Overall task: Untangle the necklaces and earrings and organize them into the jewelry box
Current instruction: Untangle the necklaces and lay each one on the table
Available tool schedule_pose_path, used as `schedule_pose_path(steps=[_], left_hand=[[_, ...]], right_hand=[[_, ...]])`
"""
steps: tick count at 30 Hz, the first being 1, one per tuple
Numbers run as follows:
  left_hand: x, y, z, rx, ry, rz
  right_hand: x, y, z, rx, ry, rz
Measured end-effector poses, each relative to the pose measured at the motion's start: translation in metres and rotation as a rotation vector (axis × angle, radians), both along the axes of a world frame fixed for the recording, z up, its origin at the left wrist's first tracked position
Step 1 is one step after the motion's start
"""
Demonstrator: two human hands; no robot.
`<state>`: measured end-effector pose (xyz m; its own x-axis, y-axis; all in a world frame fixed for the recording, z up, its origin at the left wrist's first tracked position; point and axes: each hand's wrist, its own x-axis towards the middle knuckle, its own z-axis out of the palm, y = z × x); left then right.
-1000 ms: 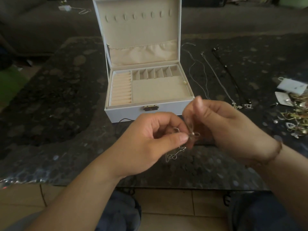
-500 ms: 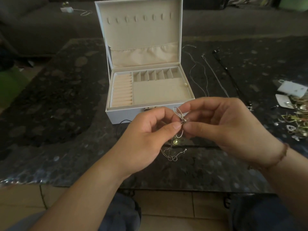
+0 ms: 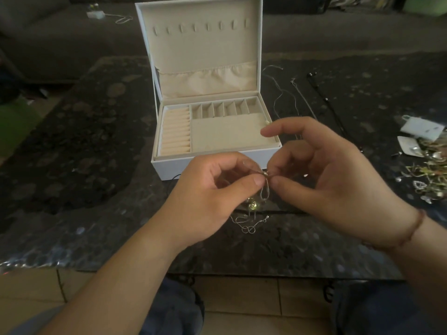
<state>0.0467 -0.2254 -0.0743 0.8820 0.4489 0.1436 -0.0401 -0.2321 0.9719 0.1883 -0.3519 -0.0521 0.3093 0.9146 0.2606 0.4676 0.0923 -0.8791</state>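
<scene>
A thin silver necklace (image 3: 249, 223) with a small shiny pendant (image 3: 252, 204) hangs tangled between my hands, just above the dark stone table (image 3: 79, 165). My left hand (image 3: 210, 197) pinches the chain between thumb and fingers. My right hand (image 3: 324, 180) pinches the same knot from the right, with its index finger lifted. Behind them the white jewelry box (image 3: 169, 163) stands open with a cream lining, ring rolls on the left and small compartments at the back.
Three more necklaces (image 3: 285, 97) lie stretched out on the table right of the box, one of them dark (image 3: 324, 97). A heap of earrings and white cards (image 3: 425, 163) lies at the right edge. A grey sofa with a charger (image 3: 96, 14) is behind the table.
Both hands kept working the knot in front of the box. My right index finger has lifted off the chain and now points left over the box rim. The chain's loose end still dangles.
</scene>
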Motion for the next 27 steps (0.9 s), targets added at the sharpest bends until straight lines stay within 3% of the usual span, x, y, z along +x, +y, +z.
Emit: schedule_pose_path(steps=[6,9,17,24,27], left_hand=[[0.004,-0.006,0.0,-0.109,-0.044,-0.066],[0.004,-0.005,0.0,-0.124,-0.063,-0.055],[0.006,-0.005,-0.003,-0.439,-0.105,0.014],[0.007,-0.007,-0.003,-0.484,-0.18,0.02],[0.007,-0.008,-0.003,-0.449,-0.197,0.05]], right_hand=[[0.004,0.001,0.0,0.036,0.277,0.073],[0.005,0.003,-0.001,0.038,0.322,0.086],[-0.006,0.002,-0.011,0.261,-0.151,-0.092],[-0.008,0.004,-0.025,0.571,-0.678,-0.26],[-0.003,0.003,-0.028,0.576,-0.633,-0.212]])
